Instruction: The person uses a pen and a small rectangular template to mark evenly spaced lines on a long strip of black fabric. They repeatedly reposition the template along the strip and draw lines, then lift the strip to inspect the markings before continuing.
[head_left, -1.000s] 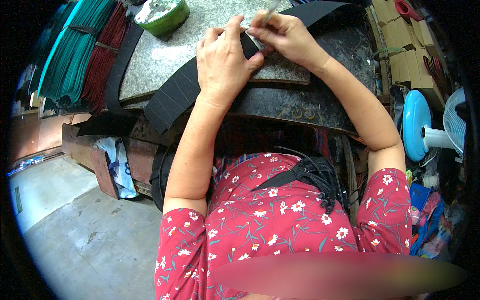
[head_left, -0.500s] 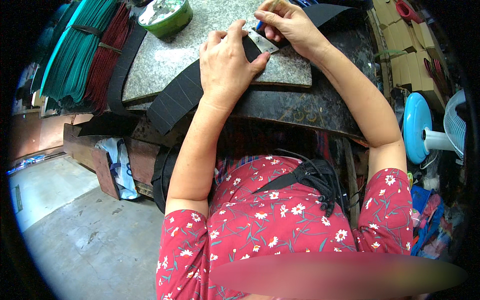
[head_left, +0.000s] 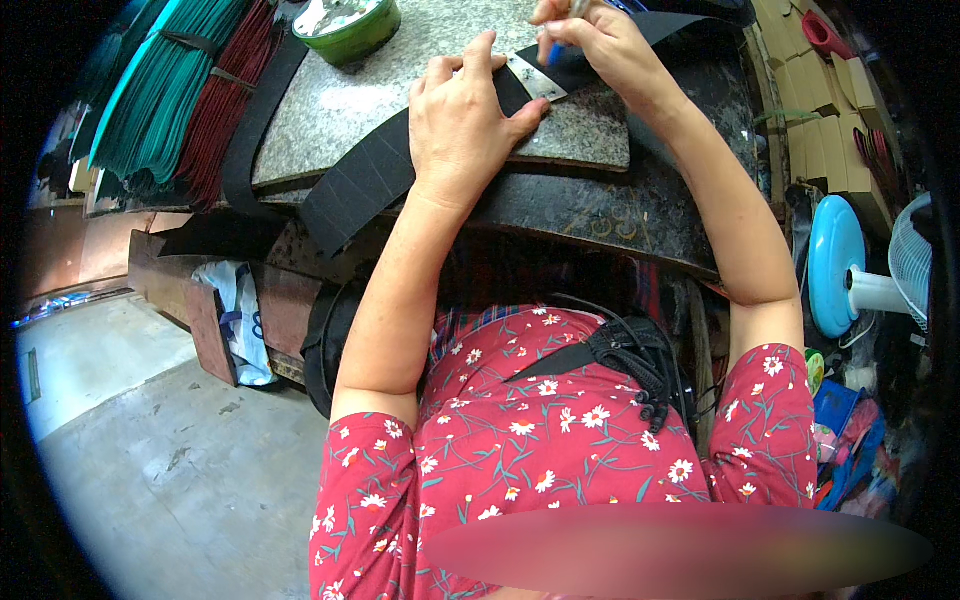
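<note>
The left hand [head_left: 462, 125] lies flat, palm down, with the fingers spread a little, on a long black strap [head_left: 370, 175]. It presses the strap against a grey stone slab [head_left: 330, 110] that lies on the dark table [head_left: 600, 215]. The strap runs across the slab from the near left, where its end hangs over the slab edge, to the far right, under both hands. It shows thin cross lines along its length.

The right hand [head_left: 600, 45] is at the far edge of the picture, just right of the left hand. Its fingers are closed around a small tool with a blue part [head_left: 553, 52]; the tip of the tool is hidden, so I cannot tell exactly what it is. Between the two hands a small shiny metal piece [head_left: 537, 80] rests on the strap, touching the left thumb side.

At the far side of the slab stands a green bowl [head_left: 350, 30] with something pale inside. On the far left, stacks of green sheets [head_left: 160, 100] and dark red sheets [head_left: 225, 110] lie side by side. On the right, well apart from the hands, there are a blue round disc [head_left: 832, 262] and a white fan [head_left: 925, 265].
</note>
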